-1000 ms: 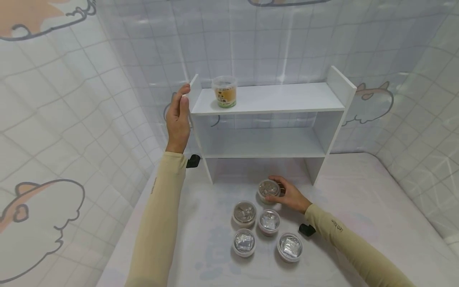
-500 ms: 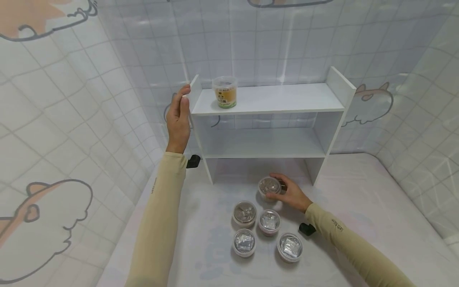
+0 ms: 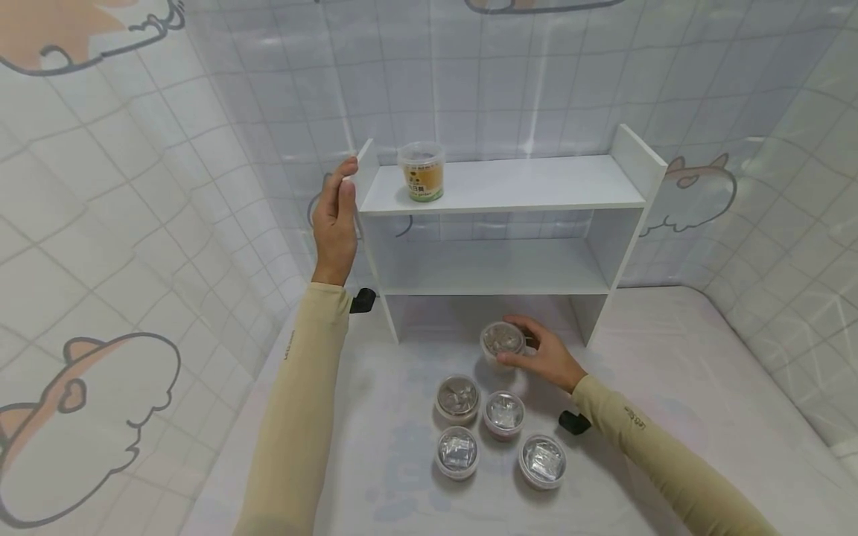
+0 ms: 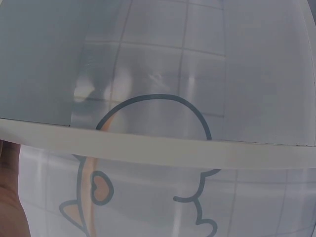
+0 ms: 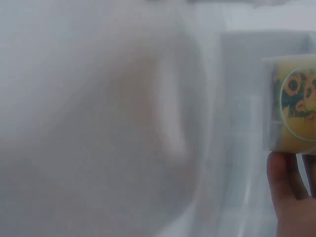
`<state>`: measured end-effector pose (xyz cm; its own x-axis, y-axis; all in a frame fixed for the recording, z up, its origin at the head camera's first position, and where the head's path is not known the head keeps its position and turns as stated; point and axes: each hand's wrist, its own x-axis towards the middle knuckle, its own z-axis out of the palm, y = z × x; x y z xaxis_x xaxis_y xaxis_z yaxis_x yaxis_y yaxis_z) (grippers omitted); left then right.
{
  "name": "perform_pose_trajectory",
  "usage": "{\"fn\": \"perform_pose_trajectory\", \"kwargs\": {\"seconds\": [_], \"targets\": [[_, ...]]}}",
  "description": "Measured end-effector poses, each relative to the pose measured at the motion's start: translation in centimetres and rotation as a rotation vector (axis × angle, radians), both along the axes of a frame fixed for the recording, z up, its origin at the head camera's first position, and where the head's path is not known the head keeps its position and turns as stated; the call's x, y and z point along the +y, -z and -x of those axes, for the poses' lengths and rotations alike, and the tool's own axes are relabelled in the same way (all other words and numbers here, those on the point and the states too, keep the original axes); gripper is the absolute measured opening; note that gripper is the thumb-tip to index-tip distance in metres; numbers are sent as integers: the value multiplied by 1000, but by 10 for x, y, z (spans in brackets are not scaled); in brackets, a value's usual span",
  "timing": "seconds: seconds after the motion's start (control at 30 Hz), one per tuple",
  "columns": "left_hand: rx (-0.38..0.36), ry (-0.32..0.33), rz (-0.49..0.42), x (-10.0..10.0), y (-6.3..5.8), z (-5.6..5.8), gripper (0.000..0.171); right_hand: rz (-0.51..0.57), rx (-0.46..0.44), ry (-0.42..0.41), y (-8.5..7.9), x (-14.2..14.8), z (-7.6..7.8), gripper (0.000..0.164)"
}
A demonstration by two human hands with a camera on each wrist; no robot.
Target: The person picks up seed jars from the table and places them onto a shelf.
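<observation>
My right hand (image 3: 546, 361) holds a round clear plastic tub (image 3: 503, 339) by its side, thumb in front and fingers behind, in front of the shelf's bottom opening. In the right wrist view, this tub (image 5: 296, 108) shows a yellow label with sunflowers, and the fingers (image 5: 281, 177) lie against it. Beside the upper left side panel of a white shelf (image 3: 503, 290), my left hand (image 3: 335, 231) rests with its fingers fairly straight. One tub (image 3: 424, 175) with a yellow-orange and green label stands at the left of the top shelf.
Several lidded tubs stand on the pale cloth-covered table: one at the left (image 3: 458, 400), one in the middle (image 3: 503, 415), one at the front left (image 3: 457, 452), one at the front right (image 3: 542, 462). Patterned sheets (image 3: 523, 82) hang behind and at both sides.
My right hand has raised the tub off the table and shifted it slightly toward the shelf, tilting its label side. The left hand has stayed at the side panel.
</observation>
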<state>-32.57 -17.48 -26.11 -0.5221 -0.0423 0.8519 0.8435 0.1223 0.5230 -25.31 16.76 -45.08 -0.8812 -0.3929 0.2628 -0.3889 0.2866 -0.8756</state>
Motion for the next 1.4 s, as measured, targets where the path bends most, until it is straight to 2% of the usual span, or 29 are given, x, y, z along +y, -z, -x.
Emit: {"fn": "perform_pose_trajectory", "kwargs": {"seconds": [0.27, 0.33, 0.4, 0.6, 0.7, 0.93, 1.23, 1.4], "targets": [[-5, 3, -18, 1, -1, -1, 31, 21, 95, 24, 4, 1, 12, 72], [-1, 7, -18, 1, -1, -1, 31, 36, 125, 18, -2, 0, 13, 69], [4, 9, -15, 1, -1, -1, 31, 46, 161, 4, -13, -1, 11, 66], [-4, -4, -9, 1, -1, -1, 31, 67, 233, -17, -65, -9, -4, 62], [-7, -1, -14, 1, 0, -1, 31, 78, 262, -16, -83, -11, -5, 62], [22, 5, -4, 1, 0, 0, 31, 157, 293, -5, -112, -14, -6, 60], [8, -5, -3, 2, -1, -1, 32, 196, 301, 5, -150, -17, -11, 55], [2, -14, -1, 1, 0, -2, 32, 230, 342, -5, -169, -21, -10, 54]]}}
